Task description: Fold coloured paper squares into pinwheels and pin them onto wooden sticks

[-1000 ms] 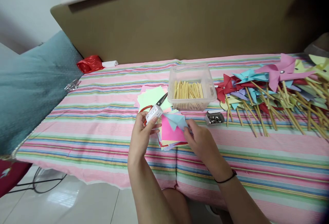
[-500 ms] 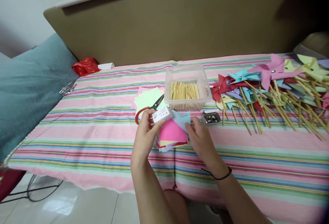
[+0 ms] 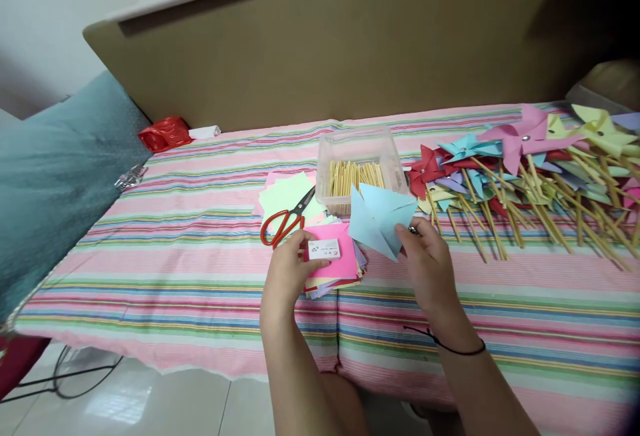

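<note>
Blue paper [image 3: 373, 223], slit with its flaps spread, is pinched at one corner by the closed thumb and fingers of the right hand [image 3: 430, 259], above the middle of the striped cloth [image 3: 200, 229]. Left of it, the left hand [image 3: 285, 276] has its fingers curled around one end of a small white box [image 3: 325, 249] over a pink sheet [image 3: 349, 261]. Farther out are scissors [image 3: 283, 226], a clear container [image 3: 387, 146] of sticks [image 3: 350, 176], and pinwheels [image 3: 535, 139] toward the cloth's right edge.

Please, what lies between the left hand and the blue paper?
The head view shows the white box, held in the left hand, then the pink paper.
</note>
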{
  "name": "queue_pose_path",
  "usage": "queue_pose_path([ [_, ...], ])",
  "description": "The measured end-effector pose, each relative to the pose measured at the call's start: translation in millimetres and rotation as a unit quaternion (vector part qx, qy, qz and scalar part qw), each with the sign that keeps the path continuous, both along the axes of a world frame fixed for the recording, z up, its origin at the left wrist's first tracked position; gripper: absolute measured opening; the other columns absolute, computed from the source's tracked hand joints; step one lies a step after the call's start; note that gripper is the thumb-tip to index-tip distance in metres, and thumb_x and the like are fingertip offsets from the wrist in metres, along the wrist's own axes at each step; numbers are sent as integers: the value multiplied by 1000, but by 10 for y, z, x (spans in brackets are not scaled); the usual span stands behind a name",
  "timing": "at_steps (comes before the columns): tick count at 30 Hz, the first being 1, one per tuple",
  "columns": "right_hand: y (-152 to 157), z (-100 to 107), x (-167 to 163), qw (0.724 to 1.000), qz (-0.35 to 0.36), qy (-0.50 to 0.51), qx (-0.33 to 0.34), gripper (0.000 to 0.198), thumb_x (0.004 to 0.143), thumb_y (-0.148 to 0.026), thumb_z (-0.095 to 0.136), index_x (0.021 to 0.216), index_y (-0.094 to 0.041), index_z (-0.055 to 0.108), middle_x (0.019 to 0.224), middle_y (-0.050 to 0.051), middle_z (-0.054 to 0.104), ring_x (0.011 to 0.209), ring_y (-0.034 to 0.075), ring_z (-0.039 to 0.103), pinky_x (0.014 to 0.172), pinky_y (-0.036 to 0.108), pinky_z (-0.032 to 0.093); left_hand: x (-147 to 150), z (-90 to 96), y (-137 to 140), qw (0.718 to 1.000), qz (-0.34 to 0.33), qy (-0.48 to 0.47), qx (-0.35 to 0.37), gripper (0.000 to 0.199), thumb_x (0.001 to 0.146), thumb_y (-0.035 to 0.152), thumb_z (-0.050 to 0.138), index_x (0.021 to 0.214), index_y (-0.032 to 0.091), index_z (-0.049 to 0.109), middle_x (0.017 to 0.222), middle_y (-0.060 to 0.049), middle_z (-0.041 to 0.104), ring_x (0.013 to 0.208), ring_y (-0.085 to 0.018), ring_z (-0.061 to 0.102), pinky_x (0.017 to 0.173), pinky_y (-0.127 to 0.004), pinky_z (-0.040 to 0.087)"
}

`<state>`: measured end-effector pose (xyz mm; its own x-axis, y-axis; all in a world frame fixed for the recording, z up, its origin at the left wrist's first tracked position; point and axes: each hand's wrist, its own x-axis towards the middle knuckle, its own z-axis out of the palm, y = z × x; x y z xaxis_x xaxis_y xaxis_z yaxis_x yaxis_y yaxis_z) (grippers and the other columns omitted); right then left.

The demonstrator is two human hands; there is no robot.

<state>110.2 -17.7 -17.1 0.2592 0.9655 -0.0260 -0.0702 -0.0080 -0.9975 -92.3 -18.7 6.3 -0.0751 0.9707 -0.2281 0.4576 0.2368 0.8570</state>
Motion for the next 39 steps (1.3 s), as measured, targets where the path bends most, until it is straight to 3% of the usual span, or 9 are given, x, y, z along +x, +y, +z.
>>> queue_pose_path([
  [6, 10, -6, 133, 994, 39, 103, -13, 13, 82, -37, 58, 80, -24, 58, 75, 1, 60, 67, 17, 57, 62, 29, 49, -16, -60, 59, 983, 1, 176, 47, 38, 50, 15, 80, 84, 20, 66, 101, -10, 60, 106, -34, 52, 92, -50, 40],
  [12, 5, 141, 217, 992, 59, 113, -11, 15, 81, -38, 54, 85, -24, 59, 84, 5, 66, 73, 20, 62, 58, 29, 51, 323, 157, 59, 973, 12, -102, 206, 45, 75, 37, 70, 116, 29, 57, 144, -5, 43, 137, -24, 35, 112, -40, 27],
  [15, 11, 162, 284, 986, 63, 151, -3, 16, 80, -37, 56, 86, -24, 62, 81, 4, 66, 70, 18, 61, 57, 28, 50, 644, 203, 80, 943, -28, -292, 156, 45, 83, 48, 59, 122, 27, 54, 138, -7, 52, 129, -25, 47, 106, -40, 39],
  [19, 29, 107, 399, 992, 46, 118, -21, 14, 78, -36, 64, 78, -22, 65, 68, -2, 61, 60, 13, 54, 58, 25, 46, 926, 133, 122, 922, -40, -385, 19, 66, 82, 67, 45, 119, 15, 58, 110, -14, 69, 105, -29, 64, 84, -39, 52],
  [22, 30, 83, 483, 998, 23, 34, -56, 16, 76, -36, 68, 75, -20, 65, 59, -4, 60, 54, 11, 50, 54, 23, 41, 951, 68, 157, 923, -19, -384, -2, 66, 82, 69, 42, 110, 13, 63, 96, -12, 72, 91, -26, 68, 71, -33, 53],
  [25, 24, 93, 535, 997, 9, -9, -76, 18, 75, -37, 69, 76, -19, 65, 58, -2, 64, 52, 11, 52, 52, 23, 40, 924, 34, 185, 933, -10, -359, -10, 49, 77, 57, 62, 104, 15, 65, 89, -8, 73, 77, -21, 69, 62, -28, 52],
  [28, 22, 98, 552, 997, -3, -1, -75, 20, 73, -38, 70, 79, -19, 67, 62, -1, 67, 57, 14, 59, 53, 24, 44, 945, 17, 197, 934, -3, -357, -25, 42, 66, 36, 79, 99, 15, 65, 83, -6, 75, 69, -19, 68, 65, -29, 53],
  [33, 31, 85, 540, 997, -6, 8, -70, 21, 74, -37, 71, 81, -18, 67, 64, 0, 69, 55, 14, 59, 51, 24, 46, 1036, -25, 203, 929, 3, -370, -24, 35, 63, 26, 80, 92, 15, 66, 79, -4, 74, 68, -18, 68, 68, -31, 54],
  [39, 52, 128, 497, 997, -67, 12, 34, 22, 72, -28, 73, 93, -22, 68, 89, 3, 73, 79, 17, 68, 66, 27, 55, 1073, -73, 203, 939, -2, -344, 15, 32, 64, 24, 79, 91, 14, 64, 81, -3, 73, 70, -17, 66, 66, -29, 53],
])
